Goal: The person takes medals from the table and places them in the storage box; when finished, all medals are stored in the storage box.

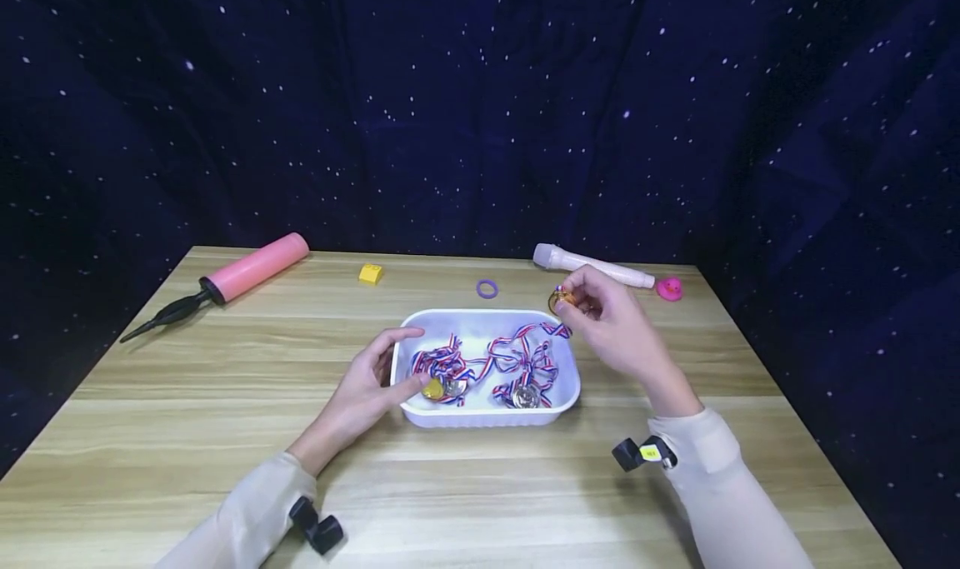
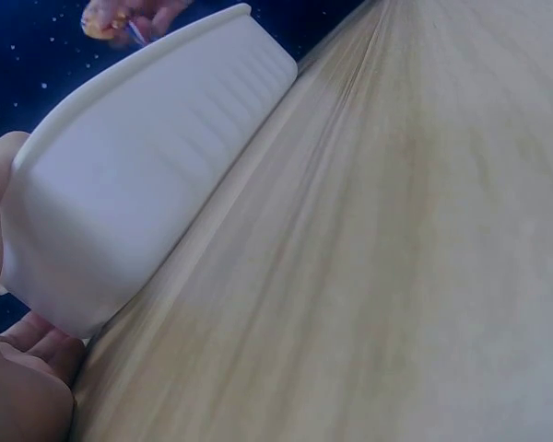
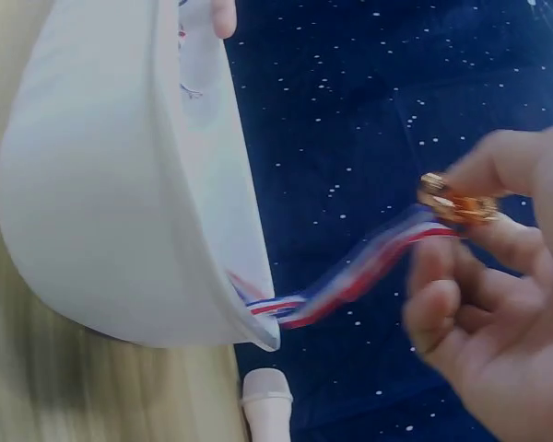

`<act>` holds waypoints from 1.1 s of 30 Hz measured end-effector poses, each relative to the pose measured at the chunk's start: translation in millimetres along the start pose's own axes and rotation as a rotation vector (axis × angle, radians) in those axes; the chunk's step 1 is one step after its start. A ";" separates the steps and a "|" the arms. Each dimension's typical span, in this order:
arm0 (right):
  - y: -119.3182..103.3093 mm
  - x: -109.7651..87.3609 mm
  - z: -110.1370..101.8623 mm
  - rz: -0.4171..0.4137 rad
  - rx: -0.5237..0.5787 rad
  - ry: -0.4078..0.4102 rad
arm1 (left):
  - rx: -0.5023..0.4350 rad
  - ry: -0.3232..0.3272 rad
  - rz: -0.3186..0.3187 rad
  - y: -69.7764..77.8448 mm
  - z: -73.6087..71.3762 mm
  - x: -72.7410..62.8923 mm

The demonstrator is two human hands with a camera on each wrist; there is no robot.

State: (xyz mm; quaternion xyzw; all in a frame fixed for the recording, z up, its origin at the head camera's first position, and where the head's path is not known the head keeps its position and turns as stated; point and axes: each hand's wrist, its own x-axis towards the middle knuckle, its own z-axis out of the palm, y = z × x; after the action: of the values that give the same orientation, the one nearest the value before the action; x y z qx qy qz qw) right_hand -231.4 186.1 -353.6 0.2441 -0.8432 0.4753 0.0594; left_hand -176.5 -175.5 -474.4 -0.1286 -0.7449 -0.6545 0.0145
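Note:
A white plastic tray (image 1: 487,420) stands on the table with tricolour ribbons (image 1: 440,361) heaped inside. Among the ribbons at its left end lie a gold medal (image 1: 432,388) and a silver one, and another silver medal (image 1: 526,396) is at the right. My left hand (image 1: 366,390) grips the tray's left end, thumb over the near rim. Past the right rim, my right hand (image 1: 618,331) pinches a bronze-coloured medal (image 3: 456,204) between thumb and fingers. From it a red, white and blue ribbon (image 3: 350,276) runs back over the rim into the tray.
Behind the tray, a purple ring (image 1: 487,289) and a yellow toy block (image 1: 371,274) lie on the table. A pink balloon pump (image 1: 258,267) rests at the back left. Toward the back right are a white toy microphone (image 1: 592,266) and a pink rubber duck (image 1: 670,288).

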 end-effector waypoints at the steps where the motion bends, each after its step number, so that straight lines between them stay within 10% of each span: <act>1: 0.8 -0.8 1.5 0.002 -0.022 -0.041 | 0.001 -0.003 0.001 -0.2 0.3 -0.1; 23: 8.2 -9.4 28.5 -0.002 -0.202 -0.522 | -0.031 -0.020 0.002 2.9 0.5 -3.7; 33: -1.5 -15.2 40.7 0.034 -0.353 -0.569 | -0.030 -0.019 0.000 2.4 0.0 -4.0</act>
State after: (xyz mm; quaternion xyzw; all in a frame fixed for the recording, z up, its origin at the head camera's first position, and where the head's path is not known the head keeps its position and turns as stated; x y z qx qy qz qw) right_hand -212.0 157.0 -379.5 0.3387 -0.8993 0.2357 -0.1447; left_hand -172.1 -176.0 -472.8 -0.1351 -0.7351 -0.6644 0.0053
